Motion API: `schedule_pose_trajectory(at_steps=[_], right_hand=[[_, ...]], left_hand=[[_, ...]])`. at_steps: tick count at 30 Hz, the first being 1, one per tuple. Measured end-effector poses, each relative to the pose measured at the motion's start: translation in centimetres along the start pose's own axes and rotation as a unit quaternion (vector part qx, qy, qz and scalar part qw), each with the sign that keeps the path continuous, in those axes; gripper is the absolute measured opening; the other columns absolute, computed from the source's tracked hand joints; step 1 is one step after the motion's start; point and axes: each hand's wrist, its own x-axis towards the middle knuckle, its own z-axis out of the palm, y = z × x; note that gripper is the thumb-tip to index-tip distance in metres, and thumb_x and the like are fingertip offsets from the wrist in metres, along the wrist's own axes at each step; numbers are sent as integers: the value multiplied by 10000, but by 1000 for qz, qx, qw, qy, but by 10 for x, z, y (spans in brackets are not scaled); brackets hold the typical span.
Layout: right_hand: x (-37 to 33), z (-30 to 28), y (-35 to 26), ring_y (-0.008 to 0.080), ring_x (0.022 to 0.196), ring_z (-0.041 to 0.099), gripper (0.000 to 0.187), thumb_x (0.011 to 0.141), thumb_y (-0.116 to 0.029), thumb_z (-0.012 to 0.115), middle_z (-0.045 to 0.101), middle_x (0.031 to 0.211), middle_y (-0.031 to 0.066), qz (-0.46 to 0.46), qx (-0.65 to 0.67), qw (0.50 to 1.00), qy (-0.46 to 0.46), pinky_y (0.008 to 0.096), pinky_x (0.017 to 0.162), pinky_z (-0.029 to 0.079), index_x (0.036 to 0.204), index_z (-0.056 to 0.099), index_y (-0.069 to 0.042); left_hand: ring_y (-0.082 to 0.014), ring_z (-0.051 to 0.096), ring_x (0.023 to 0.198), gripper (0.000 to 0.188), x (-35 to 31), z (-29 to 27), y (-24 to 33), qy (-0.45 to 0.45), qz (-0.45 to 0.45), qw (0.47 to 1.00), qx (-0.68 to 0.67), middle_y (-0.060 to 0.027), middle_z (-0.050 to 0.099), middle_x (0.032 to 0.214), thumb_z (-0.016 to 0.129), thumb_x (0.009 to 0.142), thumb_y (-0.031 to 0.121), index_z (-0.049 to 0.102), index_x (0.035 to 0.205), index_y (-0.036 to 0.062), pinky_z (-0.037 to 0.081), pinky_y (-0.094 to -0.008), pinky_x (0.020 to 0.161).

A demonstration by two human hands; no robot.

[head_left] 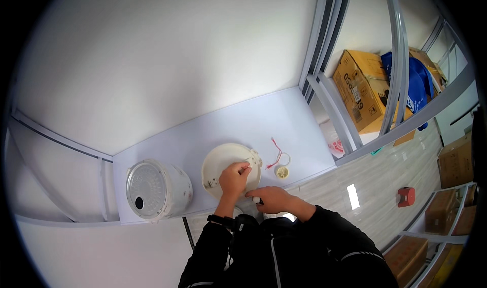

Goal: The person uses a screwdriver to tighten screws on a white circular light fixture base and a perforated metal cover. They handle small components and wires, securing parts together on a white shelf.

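Observation:
A cream, shallow round shell (215,162) with small fittings along its rim lies in front of me on the white table. My left hand (233,180) is over the shell, its thumb and fingers pinched together near the inner right side. Whatever it pinches is too small to name. My right hand (276,200) is curled at the shell's near right edge. A small black and white piece (257,201) shows at its fingers; its kind cannot be made out. To the right lie a small round cream part (282,172) and a thin red and white wire (277,156).
A white cylindrical appliance body (178,186) with a silvery ribbed disc stands left on the table (284,110). Grey metal frame posts (324,39) rise at the right. Beyond are a cardboard box (360,90), a blue bag (418,85), a red stool (406,196) and shelves with boxes.

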Motion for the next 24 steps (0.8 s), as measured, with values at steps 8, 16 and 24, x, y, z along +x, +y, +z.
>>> schedule_pose_trajectory(at_steps=[8,16,24], right_hand=[[-2,-2,1,392,1060,714,534,883,-212,701,756,1134,153,17,2,1000,-19,518,897,571,1411,627,-240],[-3,2,6,374,947,721,583,845,-175,677,760,1090,140,6,1,1000,3,489,831,573,1425,643,-228],[-3,5,8,366,936,726,600,855,-187,681,761,1069,139,4,-12,1000,-5,490,819,577,1449,631,-242]], left_hand=[[-189,731,726,193,-2,4,1,28,26,999,0,-34,793,950,861,855,223,846,1023,129,571,-333,684],[-215,730,730,141,-4,5,-3,49,50,998,-2,-46,783,939,838,879,207,844,993,124,568,-343,678],[-237,731,754,115,-7,7,-6,72,50,996,12,-30,782,955,794,926,205,837,1010,141,566,-353,689]])
